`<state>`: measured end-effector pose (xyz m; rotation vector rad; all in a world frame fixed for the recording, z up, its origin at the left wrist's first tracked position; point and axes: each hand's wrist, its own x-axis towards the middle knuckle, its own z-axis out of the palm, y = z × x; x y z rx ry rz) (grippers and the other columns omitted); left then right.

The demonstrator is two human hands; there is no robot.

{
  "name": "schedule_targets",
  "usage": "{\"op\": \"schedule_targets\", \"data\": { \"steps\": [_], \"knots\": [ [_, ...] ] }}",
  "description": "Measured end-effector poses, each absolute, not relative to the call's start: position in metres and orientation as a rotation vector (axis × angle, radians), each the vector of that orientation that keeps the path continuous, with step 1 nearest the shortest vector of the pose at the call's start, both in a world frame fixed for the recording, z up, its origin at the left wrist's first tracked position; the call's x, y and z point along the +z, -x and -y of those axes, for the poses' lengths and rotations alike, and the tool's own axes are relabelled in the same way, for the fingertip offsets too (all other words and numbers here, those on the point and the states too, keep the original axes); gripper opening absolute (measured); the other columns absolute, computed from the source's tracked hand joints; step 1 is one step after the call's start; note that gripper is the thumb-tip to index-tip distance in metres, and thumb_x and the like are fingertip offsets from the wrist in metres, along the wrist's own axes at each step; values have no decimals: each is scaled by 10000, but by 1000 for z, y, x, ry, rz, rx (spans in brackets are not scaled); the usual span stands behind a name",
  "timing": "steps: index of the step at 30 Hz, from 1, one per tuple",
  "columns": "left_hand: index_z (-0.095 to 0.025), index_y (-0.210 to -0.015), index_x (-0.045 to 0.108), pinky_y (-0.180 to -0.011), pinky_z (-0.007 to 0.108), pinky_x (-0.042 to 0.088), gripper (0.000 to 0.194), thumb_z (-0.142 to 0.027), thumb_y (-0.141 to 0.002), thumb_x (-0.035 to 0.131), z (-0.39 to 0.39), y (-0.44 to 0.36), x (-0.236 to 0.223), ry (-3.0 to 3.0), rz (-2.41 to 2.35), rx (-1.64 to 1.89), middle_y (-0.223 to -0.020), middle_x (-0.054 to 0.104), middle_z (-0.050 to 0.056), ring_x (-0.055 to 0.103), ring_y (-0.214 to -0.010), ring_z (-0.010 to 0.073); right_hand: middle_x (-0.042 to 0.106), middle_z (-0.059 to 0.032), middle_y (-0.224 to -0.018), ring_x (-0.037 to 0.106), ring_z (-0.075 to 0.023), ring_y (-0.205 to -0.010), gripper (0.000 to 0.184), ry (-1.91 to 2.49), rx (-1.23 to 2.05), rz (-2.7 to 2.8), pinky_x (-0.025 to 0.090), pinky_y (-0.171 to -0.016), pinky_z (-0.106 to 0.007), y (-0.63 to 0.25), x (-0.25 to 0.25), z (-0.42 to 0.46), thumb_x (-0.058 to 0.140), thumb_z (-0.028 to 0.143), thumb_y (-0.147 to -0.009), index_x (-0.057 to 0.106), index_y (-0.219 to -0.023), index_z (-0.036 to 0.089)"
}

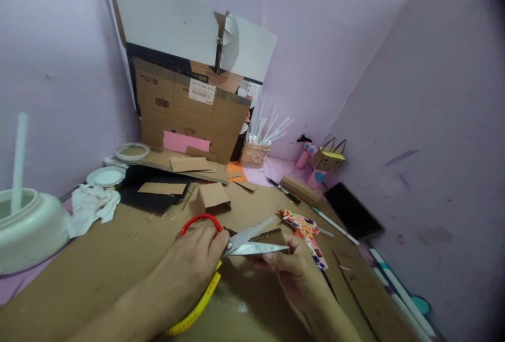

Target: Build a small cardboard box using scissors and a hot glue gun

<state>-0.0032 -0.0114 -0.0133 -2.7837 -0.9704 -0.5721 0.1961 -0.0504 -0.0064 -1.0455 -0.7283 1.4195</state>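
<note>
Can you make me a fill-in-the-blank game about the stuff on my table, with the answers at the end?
1. The left hand holds scissors with a ______ handle.
2. The scissors' blades are spread ______, not closed.
3. The straws in the woven basket are ______.
4. The right hand holds a piece of brown ______.

Missing words: red; open; white; cardboard.
</note>
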Motion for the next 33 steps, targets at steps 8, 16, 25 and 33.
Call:
{"op": "schedule_targets", "data": {
  "steps": [8, 16, 25, 33],
  "knots": [
    [-128, -1084, 431, -596, 371, 508, 326, -1, -816, 295, 11, 2, -11, 2734, 920, -572, -832, 570, 93, 560, -717, 231, 656, -19, -506, 583, -149, -455, 162, 1054, 1416, 781, 467, -488, -255, -197, -11, 50, 809, 180, -465, 696, -576, 146],
    [-151, -1085, 439, -564, 334, 472, 334, -5, -811, 314, 9, 4, -22, 2701, 940, -553, -795, 540, 60, 531, -674, 219, 648, -10, -496, 554, -115, -431, 171, 1051, 1426, 750, 454, -462, -218, -196, -8, 51, 816, 200, -469, 694, -577, 148],
    [-166, -1102, 428, -564, 315, 452, 361, -1, -807, 303, 6, 8, -25, 2729, 924, -553, -791, 532, 52, 524, -665, 210, 686, -31, -553, 583, -127, -467, 198, 1074, 1436, 767, 489, -496, -231, -195, -6, 48, 811, 209, -458, 723, -619, 136],
    [-162, -1138, 411, -618, 345, 476, 377, -3, -813, 307, 3, 11, -27, 2765, 931, -491, -836, 559, 70, 554, -730, 229, 678, -26, -523, 572, -119, -451, 155, 1082, 1417, 785, 458, -470, -213, -196, -10, 48, 787, 193, -493, 719, -622, 140]
  ]
}}
